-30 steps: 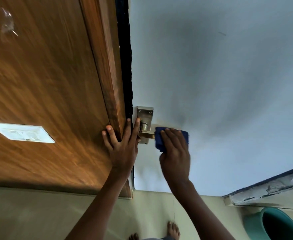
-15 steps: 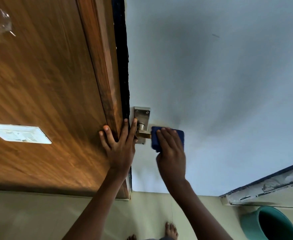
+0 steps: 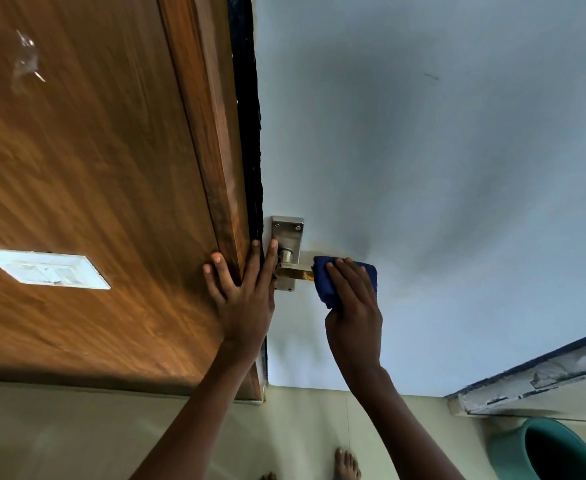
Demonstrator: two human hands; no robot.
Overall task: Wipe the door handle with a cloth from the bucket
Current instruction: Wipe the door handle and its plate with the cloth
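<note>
A metal door handle (image 3: 293,271) with a brass lever and a steel backplate (image 3: 287,233) sits on the pale blue-grey door (image 3: 423,202). My right hand (image 3: 353,306) holds a dark blue cloth (image 3: 322,282) wrapped over the outer part of the lever, hiding its end. My left hand (image 3: 243,296) lies flat with fingers spread on the wooden frame (image 3: 215,168) and the door's edge, just left of the backplate, holding nothing. A teal bucket (image 3: 554,452) stands on the floor at the lower right.
A white switch plate (image 3: 45,268) is set in the brown wood panel at the left. A worn white ledge (image 3: 534,379) with a dark edge runs above the bucket. My bare feet (image 3: 345,464) stand on the pale tiled floor.
My right hand with the cloth has shifted slightly along the lever, still pressed on it. The left hand stays flat on the frame. The view has drifted a little.
</note>
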